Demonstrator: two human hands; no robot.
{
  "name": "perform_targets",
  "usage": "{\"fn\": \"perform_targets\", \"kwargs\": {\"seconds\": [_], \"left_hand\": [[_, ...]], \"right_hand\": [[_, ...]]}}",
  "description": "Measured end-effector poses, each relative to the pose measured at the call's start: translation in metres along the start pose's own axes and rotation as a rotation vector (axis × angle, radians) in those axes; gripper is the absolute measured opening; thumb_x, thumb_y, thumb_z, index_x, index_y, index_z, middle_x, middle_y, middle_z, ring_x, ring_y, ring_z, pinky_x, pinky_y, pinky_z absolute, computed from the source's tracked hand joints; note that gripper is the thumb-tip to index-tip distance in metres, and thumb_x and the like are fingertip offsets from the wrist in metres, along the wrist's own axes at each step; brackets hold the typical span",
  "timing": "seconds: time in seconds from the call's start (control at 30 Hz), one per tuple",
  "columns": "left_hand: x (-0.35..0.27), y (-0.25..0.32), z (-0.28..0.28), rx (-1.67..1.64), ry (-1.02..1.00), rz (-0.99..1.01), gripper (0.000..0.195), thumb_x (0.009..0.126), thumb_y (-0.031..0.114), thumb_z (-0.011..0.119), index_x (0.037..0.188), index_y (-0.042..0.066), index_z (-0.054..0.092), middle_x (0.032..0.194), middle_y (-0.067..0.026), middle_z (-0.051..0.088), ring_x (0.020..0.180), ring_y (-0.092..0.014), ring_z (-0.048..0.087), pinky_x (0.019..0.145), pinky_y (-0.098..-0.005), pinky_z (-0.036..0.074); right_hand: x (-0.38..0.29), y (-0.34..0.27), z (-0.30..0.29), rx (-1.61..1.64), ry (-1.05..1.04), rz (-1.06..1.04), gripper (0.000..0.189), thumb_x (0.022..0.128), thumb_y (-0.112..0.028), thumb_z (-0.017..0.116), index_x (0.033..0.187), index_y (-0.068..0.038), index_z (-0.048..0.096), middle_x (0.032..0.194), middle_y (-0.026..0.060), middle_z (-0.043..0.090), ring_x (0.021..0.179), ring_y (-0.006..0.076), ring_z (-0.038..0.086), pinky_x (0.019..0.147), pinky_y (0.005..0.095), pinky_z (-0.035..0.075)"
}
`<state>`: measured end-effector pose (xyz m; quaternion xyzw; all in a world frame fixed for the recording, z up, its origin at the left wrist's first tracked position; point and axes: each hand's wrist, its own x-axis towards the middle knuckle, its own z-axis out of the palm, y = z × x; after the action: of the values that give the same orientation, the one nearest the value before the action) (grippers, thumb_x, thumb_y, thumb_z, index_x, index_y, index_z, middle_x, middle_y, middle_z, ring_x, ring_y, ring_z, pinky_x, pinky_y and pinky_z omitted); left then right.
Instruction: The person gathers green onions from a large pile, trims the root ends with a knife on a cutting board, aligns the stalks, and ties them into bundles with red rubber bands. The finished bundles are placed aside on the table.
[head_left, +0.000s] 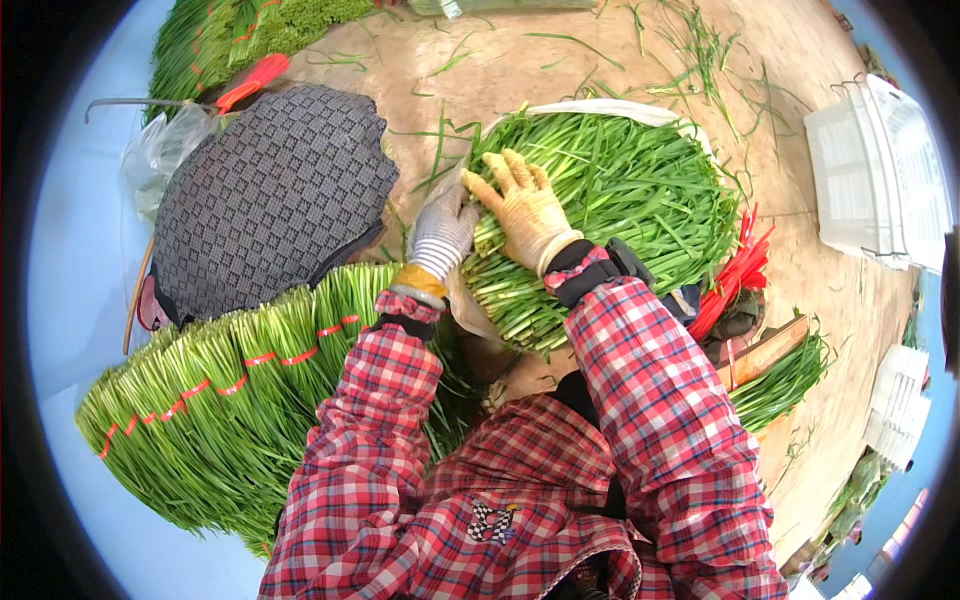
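A big heap of loose green chives (630, 187) lies in front of me on an opened white plastic sack (615, 107), with the pale stem ends toward the left. My right hand (529, 210), in a cream rubber glove, rests palm down on the stems with its fingers somewhat apart. At the heap's left edge is my left hand (442, 232), in a grey-and-white striped knit glove, beside the sack's rim. Its fingertips are partly hidden, so whether it pinches anything is unclear. Tied chive bundles (247, 397) with red bands stand in a row at lower left.
A dark patterned cloth (274, 195) covers something at left, near a clear plastic bag (161, 161). Red ties (739, 277) lie right of the heap, by a wooden board (772, 349) with chives. White plastic crates (870, 172) stand far right. Loose leaves (697, 64) litter the wooden surface.
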<state>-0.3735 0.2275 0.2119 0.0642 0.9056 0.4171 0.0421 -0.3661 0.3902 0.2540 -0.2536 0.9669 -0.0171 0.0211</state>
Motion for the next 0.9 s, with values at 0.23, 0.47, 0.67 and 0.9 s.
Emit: {"fn": "perform_targets", "kwargs": {"seconds": [0.23, 0.47, 0.67, 0.9], "left_hand": [[-0.029, 0.058, -0.009, -0.447, -0.105, -0.2, 0.013, 0.09, 0.008, 0.06, 0.1, -0.001, 0.063, 0.077, -0.018, 0.066, 0.067, -0.03, 0.066, 0.065, -0.0387, 0.052], [-0.035, 0.083, -0.003, -0.282, -0.051, 0.035, 0.007, 0.091, 0.007, 0.059, 0.091, 0.001, 0.063, 0.075, -0.0107, 0.064, 0.061, -0.021, 0.06, 0.057, -0.0336, 0.048], [-0.047, 0.045, -0.04, -0.849, 0.166, -0.098, 0.045, 0.086, 0.002, 0.059, 0.13, 0.006, 0.053, 0.113, -0.0083, 0.061, 0.093, -0.015, 0.061, 0.08, -0.0293, 0.053], [-0.035, 0.078, -0.042, -0.139, 0.012, 0.398, 0.096, 0.067, 0.008, 0.076, 0.151, 0.009, 0.03, 0.147, -0.0248, 0.038, 0.136, -0.039, 0.039, 0.112, -0.0447, 0.033]], "right_hand": [[-0.007, 0.034, -0.028, 0.194, -0.126, -0.228, 0.1, 0.068, -0.022, 0.078, 0.153, -0.017, 0.025, 0.126, 0.0104, 0.056, 0.121, 0.0293, 0.051, 0.105, 0.0461, 0.035], [-0.024, 0.04, -0.031, 0.177, 0.013, -0.212, 0.099, 0.068, -0.029, 0.082, 0.152, -0.02, 0.029, 0.126, 0.0108, 0.056, 0.125, 0.029, 0.049, 0.106, 0.0467, 0.035], [-0.061, 0.06, -0.05, 1.125, 0.285, 0.143, 0.099, 0.069, 0.004, 0.076, 0.153, -0.02, 0.03, 0.127, 0.009, 0.056, 0.109, 0.0199, 0.057, 0.099, 0.0367, 0.047], [-0.095, 0.089, -0.058, 1.516, 0.373, 0.253, 0.096, 0.071, 0.019, 0.069, 0.153, -0.018, 0.033, 0.125, 0.0043, 0.057, 0.107, 0.0101, 0.055, 0.093, 0.0245, 0.049]]}}
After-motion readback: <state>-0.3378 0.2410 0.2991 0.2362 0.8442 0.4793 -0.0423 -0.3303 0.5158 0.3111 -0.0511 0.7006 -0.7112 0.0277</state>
